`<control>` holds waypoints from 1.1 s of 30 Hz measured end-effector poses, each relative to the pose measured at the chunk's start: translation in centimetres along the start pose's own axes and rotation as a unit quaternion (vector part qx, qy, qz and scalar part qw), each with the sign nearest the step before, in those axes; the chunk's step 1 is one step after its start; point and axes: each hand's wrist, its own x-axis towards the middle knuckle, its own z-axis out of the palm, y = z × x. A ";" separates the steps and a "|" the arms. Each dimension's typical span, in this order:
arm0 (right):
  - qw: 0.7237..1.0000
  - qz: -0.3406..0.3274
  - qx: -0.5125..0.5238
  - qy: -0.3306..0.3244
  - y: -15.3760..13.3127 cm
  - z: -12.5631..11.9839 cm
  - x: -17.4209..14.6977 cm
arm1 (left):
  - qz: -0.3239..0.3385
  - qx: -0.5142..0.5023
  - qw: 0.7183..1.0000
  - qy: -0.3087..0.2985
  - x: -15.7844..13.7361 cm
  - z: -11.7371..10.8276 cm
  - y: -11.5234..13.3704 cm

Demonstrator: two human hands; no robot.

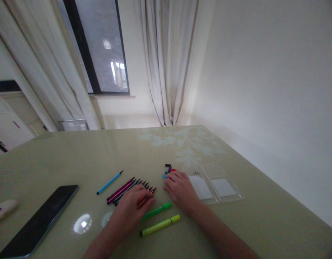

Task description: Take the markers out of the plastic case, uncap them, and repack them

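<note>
My left hand is closed at the near end of a row of uncapped felt-tip pens, its thumb and fingertips on a red felt-tip pen. The pens lie side by side with dark tips pointing away. Over a small heap of pen caps rests my right hand, palm down with fingers stretched out; some caps are hidden beneath it. Black, purple, red and blue caps peek out. A capped green felt-tip pen and a capped yellow-green one lie between my forearms.
A lone blue uncapped pen lies left of the row. Farther left are a black phone or tablet and a white rounded object. An open clear plastic case with white inserts lies right of my right hand. A wall borders the table's right side.
</note>
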 end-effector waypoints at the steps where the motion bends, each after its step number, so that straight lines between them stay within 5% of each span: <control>1: 1.000 0.002 -0.002 -0.001 0.0 0.0 0.0 | -0.031 0.021 0.998 0.050 0.2 -0.9 -1.0; 4: 1.000 0.017 0.015 0.001 -0.2 -0.2 -0.1 | -0.165 0.158 0.948 0.222 0.1 -3.6 -4.9; 7: 0.998 0.027 0.061 0.003 -0.4 -0.2 -0.2 | -0.233 0.306 0.897 0.218 -0.8 -5.3 -8.2; 9: 0.994 0.036 0.103 0.012 -0.5 -0.2 -0.2 | -0.259 0.326 0.890 0.185 -1.2 -5.6 -9.2; 15: 0.951 0.051 0.295 0.071 -0.3 -0.7 -0.4 | -0.244 0.297 0.916 0.119 -0.8 -4.9 -8.7; 20: 0.913 0.057 0.391 0.105 -0.1 -1.4 -0.4 | -0.230 0.289 0.920 0.132 -0.7 -5.0 -8.6; 25: 0.879 0.069 0.451 0.135 -0.1 -1.8 -0.3 | -0.152 0.083 0.964 0.200 0.3 -3.7 -6.0; 28: 0.869 0.083 0.466 0.147 0.0 -1.8 -0.3 | -0.095 -0.032 0.986 0.131 0.8 -2.0 -3.3; 33: 0.870 0.080 0.458 0.165 0.0 -2.0 -0.3 | -0.069 -0.072 0.992 0.071 0.8 -0.4 -1.6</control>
